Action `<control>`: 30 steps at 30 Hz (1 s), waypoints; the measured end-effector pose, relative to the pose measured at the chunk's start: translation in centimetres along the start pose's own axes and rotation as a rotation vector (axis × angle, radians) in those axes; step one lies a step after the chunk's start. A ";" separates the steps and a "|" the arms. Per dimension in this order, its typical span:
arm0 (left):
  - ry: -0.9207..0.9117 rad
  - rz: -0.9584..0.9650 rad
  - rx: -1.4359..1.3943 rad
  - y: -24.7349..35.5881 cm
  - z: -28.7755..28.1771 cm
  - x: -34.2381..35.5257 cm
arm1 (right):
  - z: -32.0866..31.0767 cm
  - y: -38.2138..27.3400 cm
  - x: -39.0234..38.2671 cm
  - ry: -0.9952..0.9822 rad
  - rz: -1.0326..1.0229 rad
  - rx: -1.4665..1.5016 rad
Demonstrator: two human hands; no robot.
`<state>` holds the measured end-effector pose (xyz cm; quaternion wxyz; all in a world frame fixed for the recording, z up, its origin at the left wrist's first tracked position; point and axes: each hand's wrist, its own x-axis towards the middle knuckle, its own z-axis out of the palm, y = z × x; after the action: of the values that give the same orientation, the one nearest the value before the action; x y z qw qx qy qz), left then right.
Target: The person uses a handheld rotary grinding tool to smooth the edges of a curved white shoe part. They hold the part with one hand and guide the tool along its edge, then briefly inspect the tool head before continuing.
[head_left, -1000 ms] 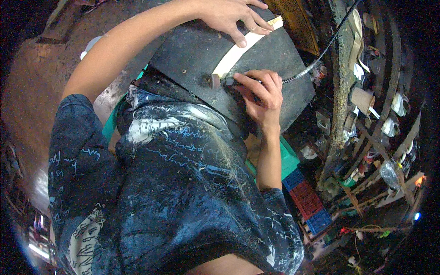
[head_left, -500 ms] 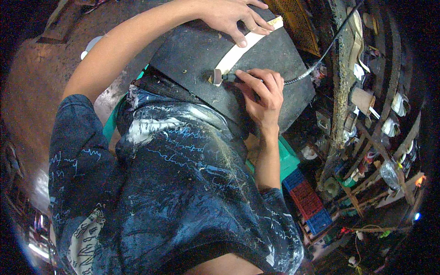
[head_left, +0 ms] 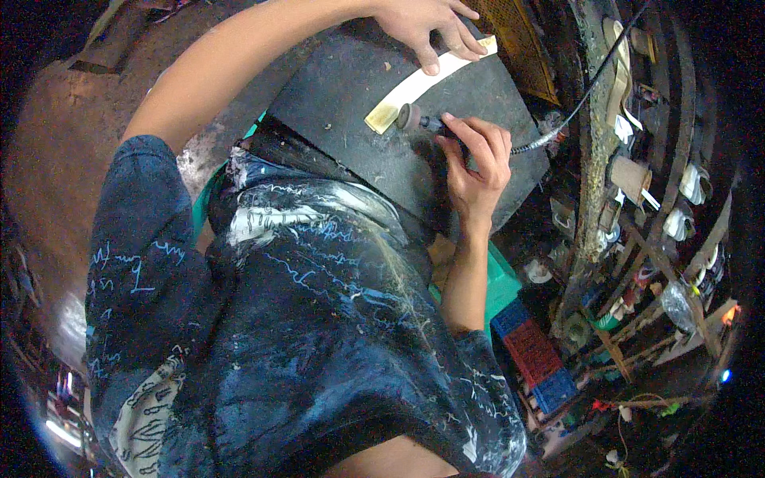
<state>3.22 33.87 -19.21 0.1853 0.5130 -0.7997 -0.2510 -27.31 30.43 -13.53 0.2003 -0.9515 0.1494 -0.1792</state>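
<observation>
A pale curved strip [head_left: 402, 97], yellowish at its lower end, lies on a dark flat board [head_left: 490, 135] in the head view. My left hand [head_left: 422, 30] rests spread over the strip's upper part, fingertips on it, gripping nothing. My right hand [head_left: 478, 163] grips a rotary tool with a round grey head [head_left: 409, 117] on a flexible cable [head_left: 534, 145]. The head sits just right of the strip's lower end; whether it touches cannot be told. My right fingers partly hide the tool's body.
A yellow perforated tray [head_left: 526, 56] stands behind the board. Wooden racks with assorted pieces [head_left: 633, 175] line the right side. A green plastic item [head_left: 494, 283] and blue-and-red crates [head_left: 530, 350] are below the board. The floor [head_left: 72, 159] shows at left.
The tool head has moved up and right off the strip's lower end, uncovering it. My left hand and the strip's upper end have shifted slightly right.
</observation>
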 end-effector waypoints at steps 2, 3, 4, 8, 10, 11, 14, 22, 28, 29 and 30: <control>-0.026 0.010 -0.009 -0.5 -0.2 0.5 | 0.3 0.1 0.0 0.008 0.003 -0.001; -0.041 0.016 -0.016 -0.6 -0.2 0.7 | 0.4 0.1 0.0 0.011 0.009 0.000; -0.042 0.012 -0.002 -0.7 -0.1 0.6 | 0.5 0.2 0.0 0.016 0.014 0.001; -0.017 0.031 0.023 -0.5 0.4 0.0 | 1.1 0.6 0.1 0.016 0.014 0.070; -0.004 0.049 0.063 -0.3 0.5 -0.2 | 1.1 0.7 0.0 0.017 0.018 0.073; -0.006 0.036 0.055 -0.3 0.5 -0.3 | 1.1 0.8 0.0 0.025 0.021 0.071; -0.045 -0.007 0.024 -0.2 0.2 -0.3 | 0.7 0.9 -0.2 0.046 0.027 0.071; -0.057 0.006 0.154 0.7 -0.6 -0.6 | 0.6 0.6 -0.7 0.033 0.016 0.073; -0.066 -0.009 0.102 1.2 -1.0 -0.6 | 1.2 0.7 -0.3 -0.001 0.029 0.051; -0.051 0.005 0.087 1.2 -1.0 -0.6 | 1.3 0.7 -0.2 0.004 0.023 0.050; -0.036 0.018 0.072 1.1 -1.0 -0.6 | 1.5 0.7 0.0 0.010 0.018 0.050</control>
<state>3.21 34.60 -17.76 0.1546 0.5076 -0.8159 -0.2297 -26.87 30.27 -15.11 0.2250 -0.9440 0.1544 -0.1857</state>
